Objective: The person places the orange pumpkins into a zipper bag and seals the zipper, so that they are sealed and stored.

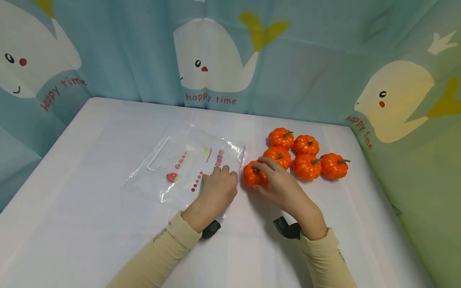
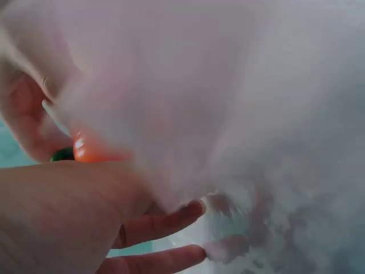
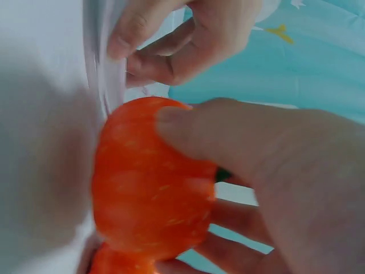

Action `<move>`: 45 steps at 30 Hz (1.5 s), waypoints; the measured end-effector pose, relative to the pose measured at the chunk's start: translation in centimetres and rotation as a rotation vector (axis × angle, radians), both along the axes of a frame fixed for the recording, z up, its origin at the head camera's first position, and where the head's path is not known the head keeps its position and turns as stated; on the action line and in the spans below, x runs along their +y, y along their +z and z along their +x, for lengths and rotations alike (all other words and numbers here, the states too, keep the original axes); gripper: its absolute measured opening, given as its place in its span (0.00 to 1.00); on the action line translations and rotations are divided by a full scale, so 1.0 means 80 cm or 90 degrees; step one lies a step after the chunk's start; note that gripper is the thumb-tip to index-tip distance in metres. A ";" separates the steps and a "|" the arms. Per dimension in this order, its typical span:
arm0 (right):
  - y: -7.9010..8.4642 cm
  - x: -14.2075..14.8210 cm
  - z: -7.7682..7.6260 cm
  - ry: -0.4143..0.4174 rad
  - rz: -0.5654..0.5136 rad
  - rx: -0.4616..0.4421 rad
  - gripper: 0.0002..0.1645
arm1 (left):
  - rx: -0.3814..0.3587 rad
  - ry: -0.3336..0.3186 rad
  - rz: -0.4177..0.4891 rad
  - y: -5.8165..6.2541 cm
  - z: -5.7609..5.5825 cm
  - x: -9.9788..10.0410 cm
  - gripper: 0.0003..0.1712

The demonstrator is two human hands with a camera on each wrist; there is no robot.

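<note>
A small orange toy pumpkin (image 1: pixel 251 176) with a green stem is gripped by my right hand (image 1: pixel 282 185), thumb on one side and fingers round the other. It stands just right of the open-end edge of a clear plastic zip bag (image 1: pixel 151 188) printed with strawberries and hearts. My left hand (image 1: pixel 219 188) pinches the bag's right edge; in the right wrist view the thumb (image 3: pixel 120 45) lies against the film. Plastic blurs most of the left wrist view. Another pumpkin (image 1: pixel 277 156) sits right behind the held one.
More toy pumpkins (image 1: pixel 307 167) cluster on the right of the white table (image 1: pixel 90 160). A blue-green curtain (image 1: pixel 144 48) with whales hangs behind the table and along its right side. A black strap (image 1: pixel 287 228) shows at the right wrist.
</note>
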State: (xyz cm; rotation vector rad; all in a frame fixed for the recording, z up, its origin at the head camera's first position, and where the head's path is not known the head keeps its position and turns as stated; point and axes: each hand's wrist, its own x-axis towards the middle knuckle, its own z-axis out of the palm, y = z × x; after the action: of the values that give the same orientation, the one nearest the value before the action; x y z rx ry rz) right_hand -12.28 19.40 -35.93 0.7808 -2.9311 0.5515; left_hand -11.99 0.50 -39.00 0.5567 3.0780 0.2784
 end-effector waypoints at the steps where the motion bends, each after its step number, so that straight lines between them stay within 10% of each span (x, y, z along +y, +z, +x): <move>1: 0.000 -0.001 -0.001 0.002 -0.010 0.006 0.32 | 0.003 -0.002 0.009 0.001 -0.002 -0.001 0.14; 13: -0.014 -0.010 -0.002 0.027 -0.023 -0.006 0.32 | -0.079 0.024 0.116 0.015 -0.010 -0.016 0.13; 26: -0.025 -0.015 -0.005 0.054 -0.058 0.005 0.34 | 0.071 -0.007 0.008 0.008 -0.001 -0.010 0.09; 45: -0.042 -0.026 -0.014 -0.015 -0.113 0.124 0.33 | 0.072 -0.041 0.062 0.049 0.012 -0.015 0.07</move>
State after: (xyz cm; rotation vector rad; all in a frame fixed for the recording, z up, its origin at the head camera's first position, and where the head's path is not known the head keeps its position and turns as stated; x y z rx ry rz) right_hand -13.43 17.36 -39.27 0.7333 -2.6675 0.6807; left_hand -10.99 -0.67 -35.05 0.6970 3.1602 0.4129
